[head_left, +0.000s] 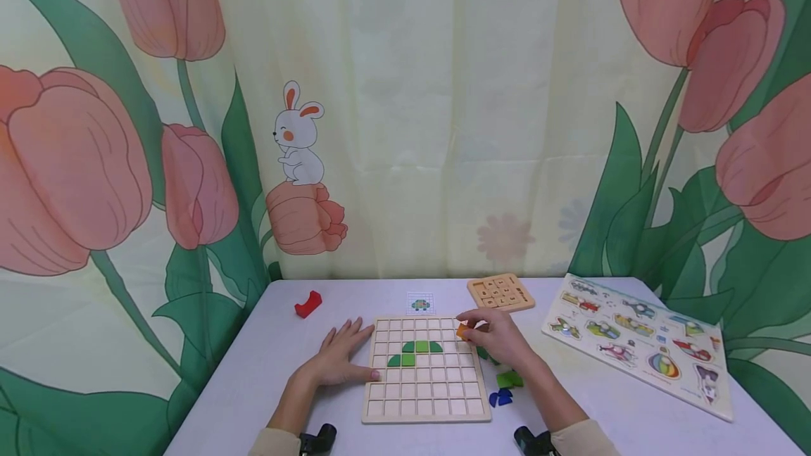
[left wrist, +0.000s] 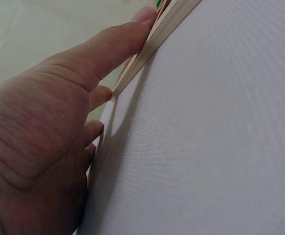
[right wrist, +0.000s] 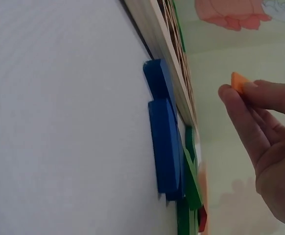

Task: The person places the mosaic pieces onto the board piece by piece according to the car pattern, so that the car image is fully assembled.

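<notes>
A wooden grid board (head_left: pixel 426 412) lies in the middle of the white table. Green square and quarter-round tiles (head_left: pixel 422 347) fill a few of its cells near the centre. My left hand (head_left: pixel 342 354) rests at the board's left edge, fingers spread and the thumb on the frame. In the left wrist view that thumb (left wrist: pixel 113 46) presses along the wooden side. My right hand (head_left: pixel 497 335) pinches an orange tile (right wrist: pixel 239 82) between thumb and forefinger, raised over the board's upper right corner.
Blue pieces (head_left: pixel 500 397) and green pieces (head_left: pixel 510 379) lie right of the board. A pattern card (head_left: pixel 421 303) and a small wooden tray (head_left: pixel 502 292) sit behind it. A red curved piece (head_left: pixel 308 304) is far left; a picture puzzle board (head_left: pixel 640 343) lies at right.
</notes>
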A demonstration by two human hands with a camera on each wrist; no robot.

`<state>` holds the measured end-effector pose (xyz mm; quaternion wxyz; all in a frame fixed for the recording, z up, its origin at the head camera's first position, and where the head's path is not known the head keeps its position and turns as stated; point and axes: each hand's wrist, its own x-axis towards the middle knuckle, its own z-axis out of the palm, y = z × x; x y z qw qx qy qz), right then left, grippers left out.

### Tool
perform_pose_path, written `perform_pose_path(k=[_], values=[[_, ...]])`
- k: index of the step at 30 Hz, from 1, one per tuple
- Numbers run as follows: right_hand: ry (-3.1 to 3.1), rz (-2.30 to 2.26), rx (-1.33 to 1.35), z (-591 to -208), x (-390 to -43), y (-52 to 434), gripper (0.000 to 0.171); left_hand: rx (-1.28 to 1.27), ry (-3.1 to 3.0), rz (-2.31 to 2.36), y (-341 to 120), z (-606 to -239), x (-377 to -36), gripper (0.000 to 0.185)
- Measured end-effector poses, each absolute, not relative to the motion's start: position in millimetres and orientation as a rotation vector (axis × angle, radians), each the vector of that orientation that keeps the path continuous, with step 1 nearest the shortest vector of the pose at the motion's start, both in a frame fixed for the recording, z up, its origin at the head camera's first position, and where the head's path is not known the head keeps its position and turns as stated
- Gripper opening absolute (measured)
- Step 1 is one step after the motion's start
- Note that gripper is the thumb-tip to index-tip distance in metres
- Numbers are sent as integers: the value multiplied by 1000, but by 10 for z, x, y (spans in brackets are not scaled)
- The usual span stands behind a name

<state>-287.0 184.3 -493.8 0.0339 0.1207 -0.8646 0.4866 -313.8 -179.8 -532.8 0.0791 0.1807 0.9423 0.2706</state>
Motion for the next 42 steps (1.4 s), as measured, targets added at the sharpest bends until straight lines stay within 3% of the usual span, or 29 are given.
perform_pose_path(k=[12,24,42], values=[[-2709,1491,616,-4832,-2876,1556,23,527,2813,810,-1799,-5293,-3116,108],[-2809,1199,840,-4794,-2928,1304,16,528,2811,820,-1785,-5282,-3112,108],[-2906,1083,910,-4936,-2936,1164,15,528,2813,807,-1788,-5289,-3122,109]])
